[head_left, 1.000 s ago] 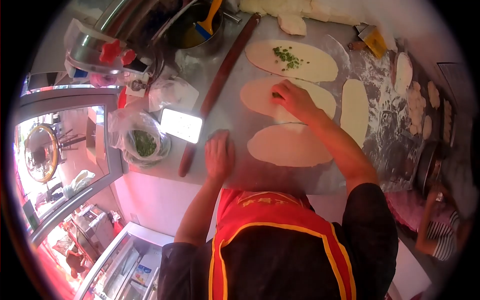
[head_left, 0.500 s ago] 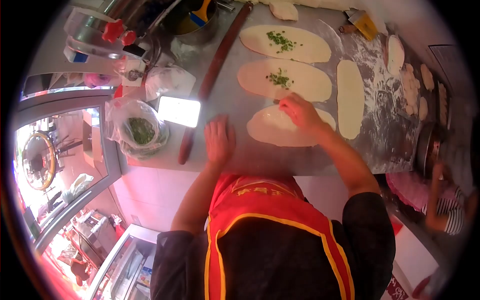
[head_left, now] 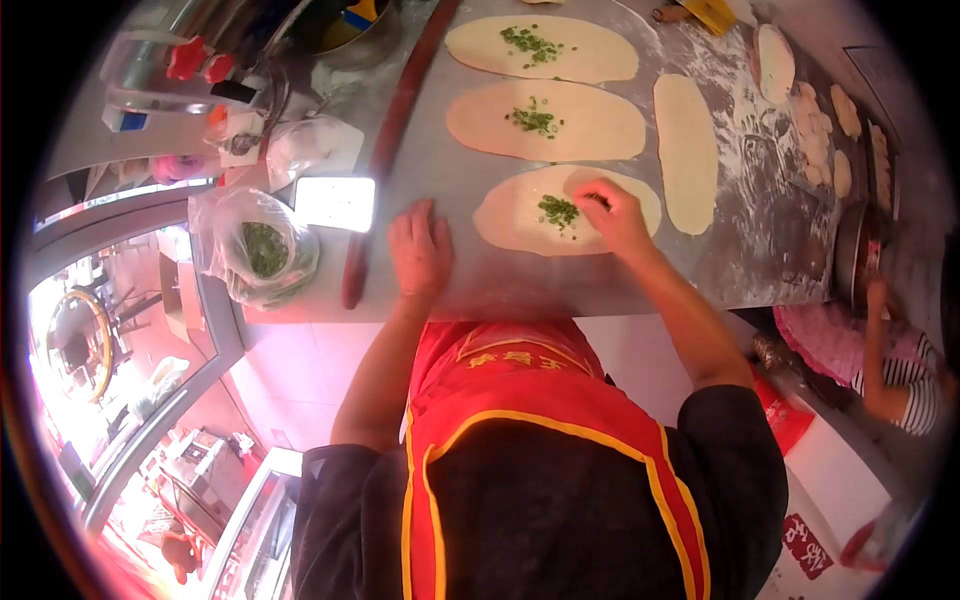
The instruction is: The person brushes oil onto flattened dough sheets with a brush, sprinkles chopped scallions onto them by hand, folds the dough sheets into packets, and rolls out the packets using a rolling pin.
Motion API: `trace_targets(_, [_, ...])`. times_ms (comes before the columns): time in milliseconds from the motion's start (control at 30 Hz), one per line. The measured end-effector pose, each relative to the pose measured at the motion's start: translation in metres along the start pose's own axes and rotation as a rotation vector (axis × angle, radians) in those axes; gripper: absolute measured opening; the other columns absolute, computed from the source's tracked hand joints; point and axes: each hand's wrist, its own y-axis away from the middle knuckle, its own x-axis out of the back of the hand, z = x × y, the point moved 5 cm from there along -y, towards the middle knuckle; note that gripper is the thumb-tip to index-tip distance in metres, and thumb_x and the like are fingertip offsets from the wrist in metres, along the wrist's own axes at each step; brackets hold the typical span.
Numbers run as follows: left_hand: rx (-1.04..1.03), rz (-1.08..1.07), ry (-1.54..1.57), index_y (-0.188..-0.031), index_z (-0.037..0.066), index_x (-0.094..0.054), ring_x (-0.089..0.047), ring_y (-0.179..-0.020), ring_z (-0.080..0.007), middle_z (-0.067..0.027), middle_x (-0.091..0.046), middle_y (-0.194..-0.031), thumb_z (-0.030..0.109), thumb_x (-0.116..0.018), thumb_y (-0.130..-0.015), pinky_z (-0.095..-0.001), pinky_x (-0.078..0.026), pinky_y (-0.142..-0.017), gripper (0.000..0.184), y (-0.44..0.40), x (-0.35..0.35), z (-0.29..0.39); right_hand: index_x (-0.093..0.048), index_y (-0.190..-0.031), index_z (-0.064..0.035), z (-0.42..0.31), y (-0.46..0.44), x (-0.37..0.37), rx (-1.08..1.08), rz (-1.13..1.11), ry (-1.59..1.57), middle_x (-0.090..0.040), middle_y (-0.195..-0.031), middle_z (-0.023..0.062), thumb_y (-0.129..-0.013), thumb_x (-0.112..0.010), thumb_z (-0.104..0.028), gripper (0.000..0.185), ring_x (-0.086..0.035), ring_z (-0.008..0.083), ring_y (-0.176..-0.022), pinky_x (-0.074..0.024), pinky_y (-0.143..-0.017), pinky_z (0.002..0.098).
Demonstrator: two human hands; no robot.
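Observation:
My right hand [head_left: 612, 212], fingers pinched together, is over the right part of the nearest flat oval dough [head_left: 510, 215]. What is between its fingertips is too small to make out. Chopped green bits [head_left: 558, 211] lie on that dough just left of the fingers. Two more oval doughs, the middle one [head_left: 600, 122] and the far one [head_left: 600, 50], each carry a small green heap. A plain oval dough [head_left: 687, 155] lies crosswise on the right. My left hand [head_left: 420, 250] rests on the metal table [head_left: 430, 290] with fingers spread, holding nothing.
Left of my left hand are a long rolling pin [head_left: 400, 105], a lit phone [head_left: 335, 203] and a plastic bag of chopped greens [head_left: 264, 250]. A pot [head_left: 350, 40] stands at the back left. Dough pieces [head_left: 812, 130] and a person's arm [head_left: 876, 350] are at the right.
Green bits now lie on the middle and nearest doughs. My right hand has moved from the middle dough to the nearest one. The view has shifted, so the table sits higher.

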Motion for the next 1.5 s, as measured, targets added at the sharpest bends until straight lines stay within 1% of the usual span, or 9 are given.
trace_targets(67, [-0.009,0.001,-0.018,-0.118,0.005,-0.056,-0.054,-0.104,-0.036,-0.0169,-0.058,-0.115,0.01,-0.061,-0.086,-0.0456,-0.042,-0.091,0.033,-0.003,-0.003,0.001,-0.065,-0.092,-0.0026,0.016,-0.007,0.029,-0.235,0.058,-0.157,-0.06,-0.076,-0.0012,-0.088,-0.061,-0.009,0.008,-0.05,0.0059,-0.069,-0.0417,-0.062,0.0216])
trace_targets(267, [-0.052,-0.015,-0.065,-0.119,0.002,-0.056,-0.054,-0.106,-0.036,-0.0173,-0.059,-0.117,0.01,-0.061,-0.087,-0.045,-0.041,-0.092,0.034,-0.003,-0.001,0.007,-0.065,-0.098,-0.0016,0.036,-0.057,0.156,-0.129,0.465,0.148,-0.064,-0.082,0.0032,-0.088,-0.062,-0.012,0.015,-0.057,0.0103,-0.073,-0.046,-0.066,0.0254])
trace_targets(600, [-0.058,-0.027,-0.096,-0.118,0.001,-0.057,-0.053,-0.108,-0.0352,-0.0172,-0.058,-0.118,0.011,-0.061,-0.088,-0.0438,-0.04,-0.092,0.032,-0.004,-0.003,0.008,-0.06,-0.113,-0.004,0.075,-0.096,0.201,-0.09,0.398,0.561,-0.063,-0.11,0.0142,-0.076,-0.067,-0.012,0.038,-0.062,0.0266,-0.099,-0.0493,-0.087,0.0348])
trace_targets(900, [-0.045,-0.047,-0.118,-0.117,0.001,-0.057,-0.053,-0.108,-0.0354,-0.0174,-0.057,-0.118,0.012,-0.061,-0.088,-0.0442,-0.04,-0.092,0.031,-0.004,-0.002,0.008,-0.063,-0.107,-0.0011,0.094,-0.064,0.208,-0.324,0.481,-0.061,-0.067,-0.094,0.0086,-0.088,-0.059,-0.003,0.02,-0.063,0.0148,-0.081,-0.0515,-0.069,0.0268])
trace_targets(1000, [-0.033,-0.06,-0.112,-0.117,0.002,-0.056,-0.053,-0.108,-0.0357,-0.0173,-0.057,-0.118,0.013,-0.06,-0.088,-0.0445,-0.04,-0.092,0.032,-0.003,-0.002,0.006,-0.063,-0.107,0.0011,0.1,-0.062,0.206,-0.353,0.496,-0.299,-0.066,-0.094,0.0074,-0.091,-0.052,0.004,0.02,-0.063,0.0137,-0.083,-0.0518,-0.069,0.0251])
trace_targets(1200, [-0.035,-0.057,-0.087,-0.117,0.003,-0.056,-0.053,-0.108,-0.0363,-0.0172,-0.057,-0.118,0.015,-0.06,-0.088,-0.0449,-0.04,-0.093,0.032,-0.003,-0.001,0.006,-0.062,-0.108,0.0054,0.09,-0.067,0.209,-0.212,0.569,-0.111,-0.065,-0.097,0.0112,-0.091,-0.049,0.008,0.021,-0.065,0.0169,-0.086,-0.0545,-0.076,0.0271])
trace_targets(1300, [-0.04,-0.058,-0.094,-0.117,0.002,-0.056,-0.053,-0.107,-0.0367,-0.0178,-0.057,-0.117,0.015,-0.061,-0.088,-0.0453,-0.04,-0.093,0.032,-0.003,-0.001,0.004,-0.061,-0.108,0.0063,0.09,-0.062,0.204,-0.239,0.614,-0.376,-0.065,-0.102,0.0135,-0.091,-0.049,0.008,0.021,-0.064,0.0186,-0.091,-0.0542,-0.083,0.0273])
trace_targets(1400, [-0.028,-0.048,-0.064,-0.114,0.002,-0.056,-0.054,-0.104,-0.037,-0.019,-0.058,-0.114,0.014,-0.062,-0.086,-0.0464,-0.042,-0.091,0.031,-0.004,-0.003,0.003,-0.06,-0.109,0.0063,0.076,-0.068,0.17,-0.307,0.476,-0.792,-0.064,-0.105,0.0147,-0.091,-0.051,0.007,0.02,-0.064,0.0198,-0.095,-0.0534,-0.088,0.0286])
trace_targets(1500, [0.065,-0.088,-0.034,-0.111,0.002,-0.058,-0.054,-0.105,-0.0365,-0.018,-0.059,-0.114,0.011,-0.062,-0.084,-0.0451,-0.042,-0.092,0.029,0.003,-0.011,-0.008,-0.06,-0.109,0.006,0.043,-0.086,0.091,-0.265,0.063,-0.838,-0.064,-0.105,0.0153,-0.091,-0.052,0.005,0.02,-0.064,0.0218,-0.099,-0.053,-0.09,0.0306])
